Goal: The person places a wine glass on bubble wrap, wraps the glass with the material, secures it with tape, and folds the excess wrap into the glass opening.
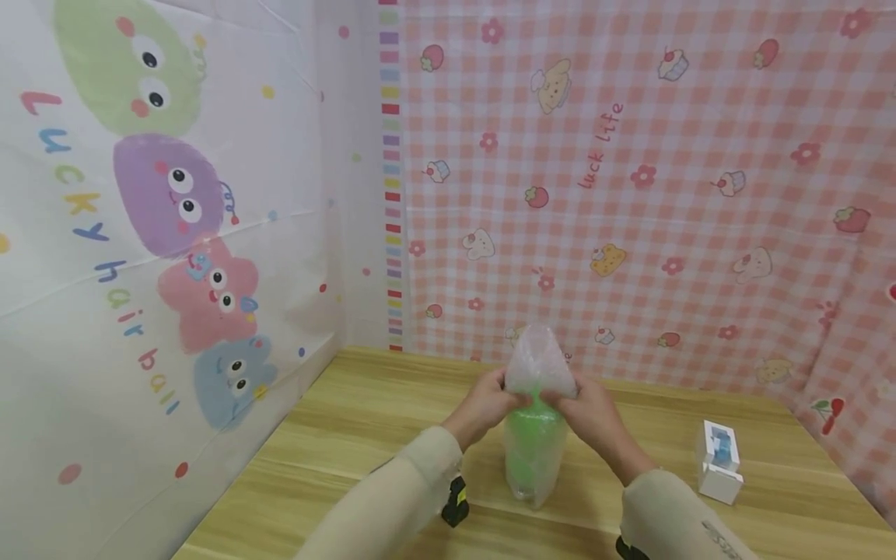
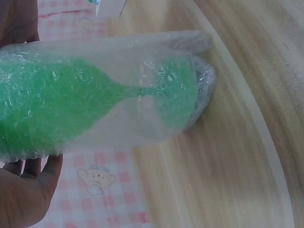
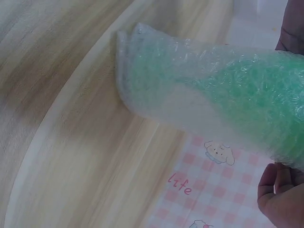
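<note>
A green stemmed glass [image 1: 533,435] wrapped in bubble wrap stands upright over the table, its stem and foot showing through at the lower end in the left wrist view. From the left side my left hand [image 1: 488,406] grips the wrap near the top of the bowl, thumb in front. On the opposite side my right hand [image 1: 590,412] holds it the same way. Loose bubble wrap [image 1: 539,350] rises above both thumbs. In the right wrist view, the folded lower end of the wrap [image 3: 130,71] hides the foot's edge. Whether that end touches the table, I cannot tell.
To the right on the wooden table [image 1: 658,498] is a white tape dispenser [image 1: 721,482] with a blue centre. A pink checked curtain [image 1: 630,218] hangs behind the table, and a white printed cloth [image 1: 294,233] covers the left side.
</note>
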`<state>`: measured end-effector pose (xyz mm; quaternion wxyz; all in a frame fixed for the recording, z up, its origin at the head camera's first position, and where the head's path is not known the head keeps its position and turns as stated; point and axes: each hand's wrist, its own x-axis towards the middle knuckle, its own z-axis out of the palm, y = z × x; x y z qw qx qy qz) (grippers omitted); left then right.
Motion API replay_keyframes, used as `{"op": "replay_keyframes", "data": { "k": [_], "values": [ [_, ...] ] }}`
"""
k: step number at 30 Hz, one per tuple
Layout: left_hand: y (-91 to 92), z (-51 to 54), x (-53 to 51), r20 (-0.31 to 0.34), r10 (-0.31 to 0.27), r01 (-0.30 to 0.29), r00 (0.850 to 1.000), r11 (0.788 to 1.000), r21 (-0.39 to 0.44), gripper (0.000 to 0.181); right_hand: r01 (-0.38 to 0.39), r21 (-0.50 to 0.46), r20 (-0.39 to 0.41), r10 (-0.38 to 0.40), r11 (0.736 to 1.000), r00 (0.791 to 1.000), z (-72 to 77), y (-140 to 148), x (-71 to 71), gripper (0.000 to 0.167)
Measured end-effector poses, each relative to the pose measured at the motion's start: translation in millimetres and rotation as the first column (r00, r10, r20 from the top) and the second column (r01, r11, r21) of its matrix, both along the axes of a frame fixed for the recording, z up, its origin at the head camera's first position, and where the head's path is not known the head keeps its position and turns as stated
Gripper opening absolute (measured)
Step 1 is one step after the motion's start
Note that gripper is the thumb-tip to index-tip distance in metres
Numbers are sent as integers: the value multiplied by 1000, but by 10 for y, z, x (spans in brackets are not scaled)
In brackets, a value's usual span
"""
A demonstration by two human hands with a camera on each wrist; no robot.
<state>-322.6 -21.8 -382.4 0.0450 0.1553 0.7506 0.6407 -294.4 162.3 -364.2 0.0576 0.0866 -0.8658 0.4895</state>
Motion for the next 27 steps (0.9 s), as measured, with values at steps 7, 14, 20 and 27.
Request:
{"op": "replay_keyframes", "data": {
  "k": [7, 14, 20, 27],
  "values": [
    [38, 17, -74, 14, 14, -13, 1000, 998, -60, 34, 9, -20, 20, -8, 1000, 1000, -52, 30, -67, 46],
    [51, -4, -96, 10, 40, -39, 999, 998, -42, 25, 41, -37, 24, -40, 998, 999, -76, 16, -110, 41],
    [63, -25, -67, 6, 42, -41, 999, 998, -39, 23, 81, -44, 20, -80, 996, 997, -80, 1, -117, 39],
    [75, -34, -64, -26, -6, 3, 1000, 993, -120, 33, 86, -84, 58, -82, 993, 995, -100, 7, -95, 46]
  ]
}}
